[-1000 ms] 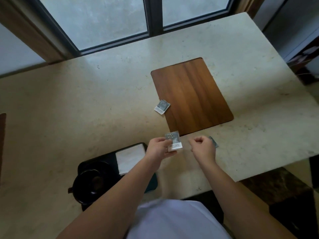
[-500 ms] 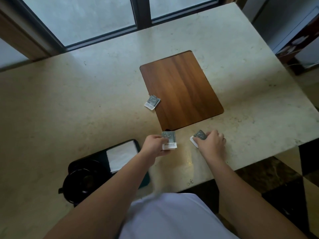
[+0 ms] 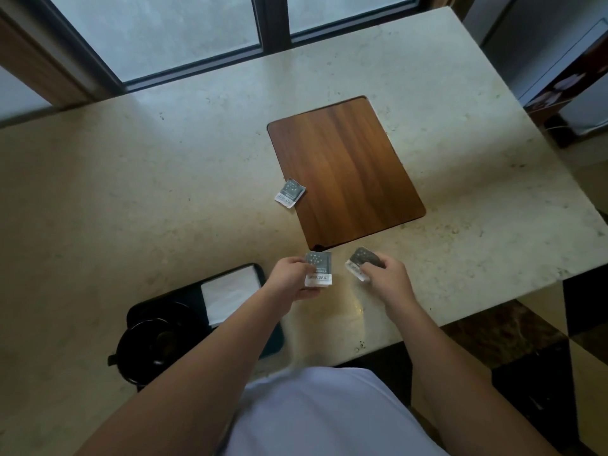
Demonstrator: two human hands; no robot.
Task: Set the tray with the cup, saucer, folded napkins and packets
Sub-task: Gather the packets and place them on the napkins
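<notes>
At the lower left of the frame, nearest the person, a dark tray (image 3: 269,337) sits on the stone table (image 3: 131,209), partly hidden under the left forearm. It carries a black cup (image 3: 148,340) on what looks like a matching saucer, too dark to separate from the cup, with a white folded napkin (image 3: 230,296) just beside it toward the centre. That leaves the tray's right end as the likely room for packets. Just past the tray, at lower centre, the left hand (image 3: 291,279) pinches a grey-and-white packet (image 3: 318,269) between thumb and fingers, the other fingers curled, holding it flat and face up as if ready to lay it down. To its right, the right hand (image 3: 386,279) is closed around a second packet (image 3: 362,263) at the table surface; whether it is lifted or resting there cannot be told. Gathering one in each hand probably saves a trip to the tray. Farther up, at centre, a third packet (image 3: 289,193) lies loose, overlapping the left edge of a wooden board (image 3: 345,169), not yet collected. Beyond the table, a window (image 3: 164,31) fills the top of the frame.
</notes>
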